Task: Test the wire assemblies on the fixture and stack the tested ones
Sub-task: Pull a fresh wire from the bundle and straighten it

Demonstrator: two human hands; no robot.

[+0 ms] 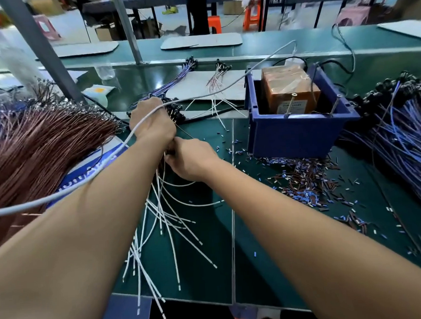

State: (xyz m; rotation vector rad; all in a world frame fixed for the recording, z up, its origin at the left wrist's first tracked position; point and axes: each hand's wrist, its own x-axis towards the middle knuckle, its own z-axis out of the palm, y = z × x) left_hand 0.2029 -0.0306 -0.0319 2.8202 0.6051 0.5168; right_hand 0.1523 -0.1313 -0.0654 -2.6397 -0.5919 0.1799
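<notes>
Between brown wires (35,147) and blue bin (297,131), both hands, left hand (152,123) and right hand (190,159), grip white wire assemblies (163,209)

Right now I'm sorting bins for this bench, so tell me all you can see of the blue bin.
The blue bin is an open-topped box, seemingly plastic, standing upright on the green bench, right of both hands and touched by neither. A tape-wrapped brownish box sits inside. Dark cables run at its back rim; small cut sleeve pieces lie scattered at its base.
</notes>
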